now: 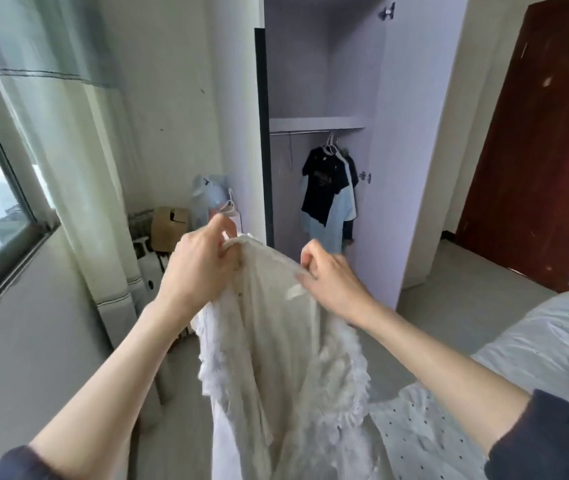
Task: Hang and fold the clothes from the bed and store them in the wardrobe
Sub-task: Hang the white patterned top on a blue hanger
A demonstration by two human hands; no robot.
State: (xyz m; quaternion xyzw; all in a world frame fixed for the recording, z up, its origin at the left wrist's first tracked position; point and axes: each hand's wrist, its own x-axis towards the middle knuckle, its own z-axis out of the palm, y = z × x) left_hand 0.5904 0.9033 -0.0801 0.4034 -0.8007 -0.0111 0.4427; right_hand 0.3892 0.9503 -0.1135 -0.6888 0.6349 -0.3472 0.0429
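I hold up a white lace-trimmed garment (286, 368) in front of me. My left hand (200, 268) grips its top edge on the left, and my right hand (331, 278) pinches the top edge on the right. The garment hangs down between my arms, its eyelet hem trailing toward the bed (546, 341) at the lower right. Straight ahead stands the open lilac wardrobe (394, 168). A black T-shirt (324, 181) and a light blue shirt (335, 220) hang on white hangers from its rail (297, 132).
A window and pale curtain (78, 168) fill the left side. Cardboard boxes (168, 226), a plastic bag (210, 195) and a white hanger (229, 206) sit in the corner left of the wardrobe. A dark red door (539, 150) is at the right. Grey floor lies between bed and wardrobe.
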